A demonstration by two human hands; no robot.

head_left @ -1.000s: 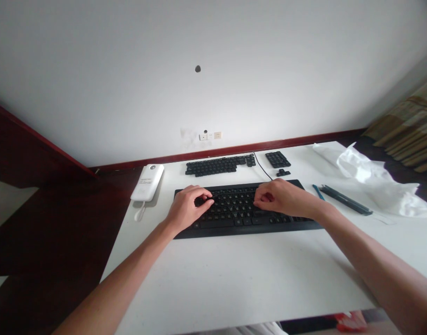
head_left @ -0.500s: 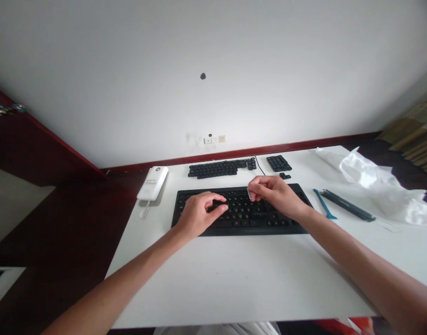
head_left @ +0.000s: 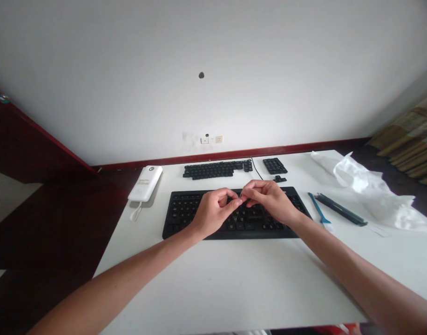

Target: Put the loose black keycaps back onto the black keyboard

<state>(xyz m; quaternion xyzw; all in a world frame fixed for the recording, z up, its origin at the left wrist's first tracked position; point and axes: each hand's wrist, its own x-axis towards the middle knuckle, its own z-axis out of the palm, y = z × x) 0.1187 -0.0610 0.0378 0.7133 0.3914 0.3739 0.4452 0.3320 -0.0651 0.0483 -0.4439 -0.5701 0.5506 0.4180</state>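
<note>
Over the black keyboard base (head_left: 185, 223), whose key positions are bare of caps, my two hands meet at the fingertips. My right hand (head_left: 267, 197) pinches a small, thin, light-coloured wire (head_left: 240, 195). Thumb and index finger of my left hand (head_left: 216, 209) are closed at the wire's other side. What the wire belongs to is too small to make out. Behind the base lies a large group of black keycaps (head_left: 213, 170). A number-pad block of keycaps (head_left: 275, 165) and a few loose keycaps (head_left: 279, 179) sit to its right.
A white power bank (head_left: 145, 182) with a looped strap lies at the table's left. On the right are a blue brush (head_left: 320, 209), a dark long tool (head_left: 342, 209) and crumpled white plastic (head_left: 367, 181). A black cable (head_left: 257, 168) runs back toward the wall.
My left hand has moved right and closed its fingers at the wire. My right hand has come slightly left to meet it. The view has shifted a little.
</note>
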